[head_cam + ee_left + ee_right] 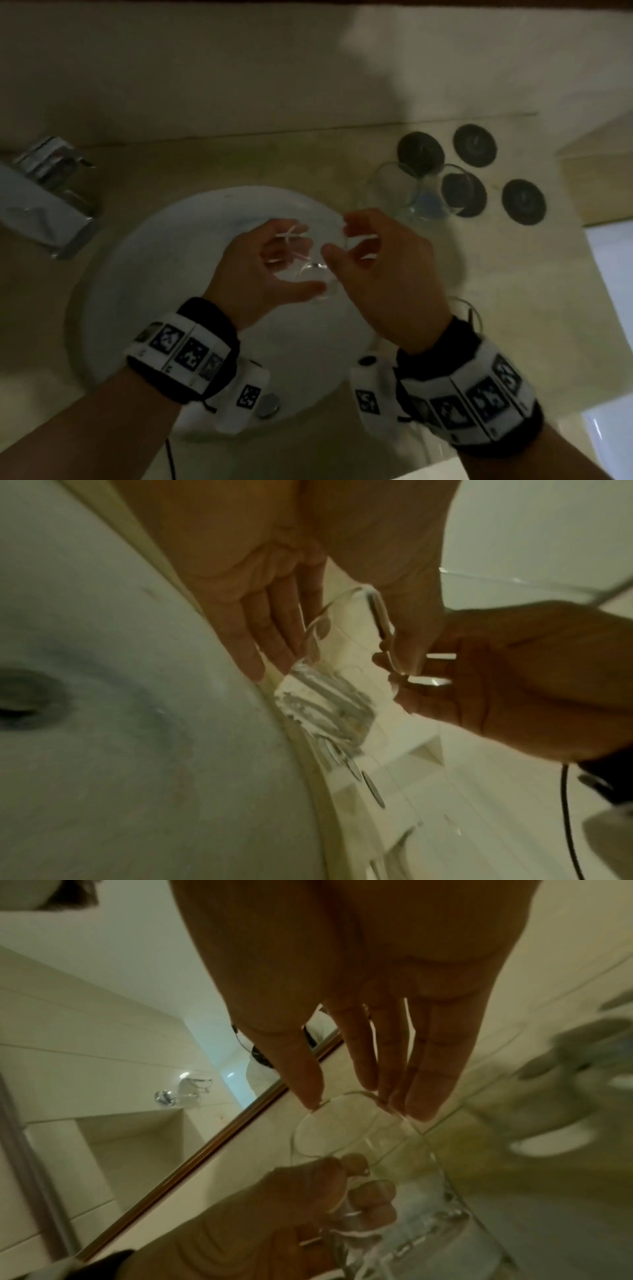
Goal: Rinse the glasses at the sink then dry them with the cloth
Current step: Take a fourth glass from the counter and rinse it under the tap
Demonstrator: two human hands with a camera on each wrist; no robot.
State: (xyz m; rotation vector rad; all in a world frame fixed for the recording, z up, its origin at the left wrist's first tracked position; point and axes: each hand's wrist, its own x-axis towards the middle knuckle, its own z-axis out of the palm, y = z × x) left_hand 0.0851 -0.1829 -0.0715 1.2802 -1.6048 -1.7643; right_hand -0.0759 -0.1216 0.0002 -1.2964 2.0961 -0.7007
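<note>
A clear glass (317, 274) lies tilted between both hands above the white basin (144, 274). My left hand (294, 260) grips its body, thumb underneath and fingers curled over the far side. My right hand (342, 240) pinches the rim between thumb and fingertips. In the left wrist view the glass (329, 696) shows its ribbed base, with the right hand (514, 683) at its rim. The right wrist view shows my right fingertips (416, 1110) on the glass's rim (342, 1123) and the left hand (291, 1218) wrapped around it below. No cloth is in view.
Two more clear glasses (394, 192) (448, 192) stand on the beige counter right of the basin, among several dark round coasters (523, 202). A chrome tap (44, 202) is at the far left. The drain plug (269, 406) sits near the basin's front.
</note>
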